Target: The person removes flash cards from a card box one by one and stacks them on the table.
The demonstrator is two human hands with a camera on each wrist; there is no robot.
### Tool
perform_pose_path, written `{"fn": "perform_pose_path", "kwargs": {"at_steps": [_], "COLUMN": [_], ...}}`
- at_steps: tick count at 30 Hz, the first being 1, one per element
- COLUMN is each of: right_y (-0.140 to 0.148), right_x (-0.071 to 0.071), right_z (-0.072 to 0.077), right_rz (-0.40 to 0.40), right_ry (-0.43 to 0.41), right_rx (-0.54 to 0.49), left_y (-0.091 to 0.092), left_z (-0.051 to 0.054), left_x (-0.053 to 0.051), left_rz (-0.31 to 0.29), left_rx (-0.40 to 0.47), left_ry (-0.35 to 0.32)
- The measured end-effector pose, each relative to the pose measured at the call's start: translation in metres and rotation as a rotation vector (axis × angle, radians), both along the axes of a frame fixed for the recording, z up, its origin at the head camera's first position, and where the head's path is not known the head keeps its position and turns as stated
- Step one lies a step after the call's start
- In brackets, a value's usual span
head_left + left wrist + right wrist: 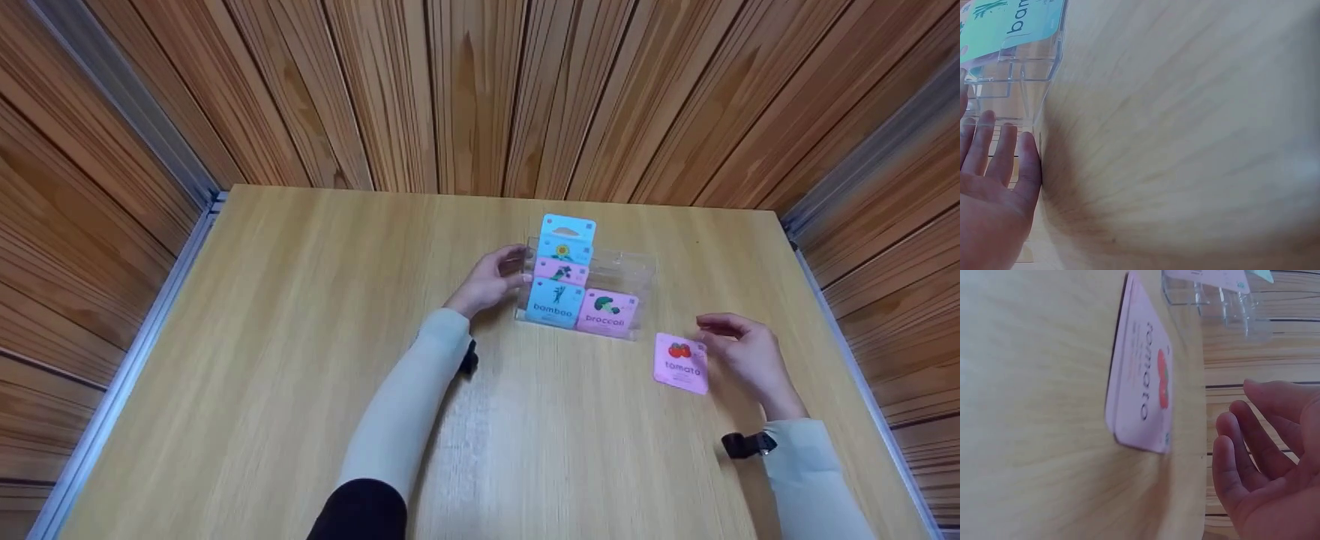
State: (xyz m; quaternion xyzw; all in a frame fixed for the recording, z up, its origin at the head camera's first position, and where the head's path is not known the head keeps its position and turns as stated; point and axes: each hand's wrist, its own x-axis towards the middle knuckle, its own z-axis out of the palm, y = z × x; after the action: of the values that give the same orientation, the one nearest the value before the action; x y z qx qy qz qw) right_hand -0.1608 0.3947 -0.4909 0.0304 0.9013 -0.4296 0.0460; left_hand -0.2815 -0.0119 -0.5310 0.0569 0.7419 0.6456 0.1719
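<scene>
Left hand point(489, 283) at the clear card stand point(621, 268), right hand point(750, 364) just beside the tomato card point(680, 366).
The hands are well apart: the left has its fingers extended at the stand's left edge, while the right, fingers loosely bent, holds nothing and is clear of the tomato card, which lies face up on the counter point(300, 337), near the stand's right front corner, with another card's edge showing beneath it. In the stand's bottom row, the bamboo card point(555, 304) sits left of the broccoli card point(608, 313); above bamboo, partly covered, rise a pink card point(562, 271), a blue sunflower card point(564, 251) and another blue card point(568, 224) at the top.
</scene>
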Motion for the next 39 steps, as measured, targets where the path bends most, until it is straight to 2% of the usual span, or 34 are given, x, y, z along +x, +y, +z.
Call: {"fn": "perform_pose_path", "kwargs": {"at_steps": [13,22,31,39], "right_y": [-0.025,-0.042,-0.062,-0.077], "right_x": [-0.004,-0.008,-0.016,-0.019], "right_z": [0.006,0.000,-0.006,-0.006], "right_rz": [0.014,0.037,0.026,0.038], "right_ry": [0.044,0.027,0.057,0.059], "right_rx": [-0.052,-0.197,-0.273,-0.383], "left_y": [0.000,0.000,0.000,0.000], "left_z": [-0.001,0.000,0.000,-0.001], "left_x": [0.000,0.000,-0.002,0.000], "left_rz": [-0.005,-0.003,-0.010,0.000], "left_rx": [0.001,-0.002,-0.018,-0.040], "left_ry": [0.005,0.014,0.026,0.023]}}
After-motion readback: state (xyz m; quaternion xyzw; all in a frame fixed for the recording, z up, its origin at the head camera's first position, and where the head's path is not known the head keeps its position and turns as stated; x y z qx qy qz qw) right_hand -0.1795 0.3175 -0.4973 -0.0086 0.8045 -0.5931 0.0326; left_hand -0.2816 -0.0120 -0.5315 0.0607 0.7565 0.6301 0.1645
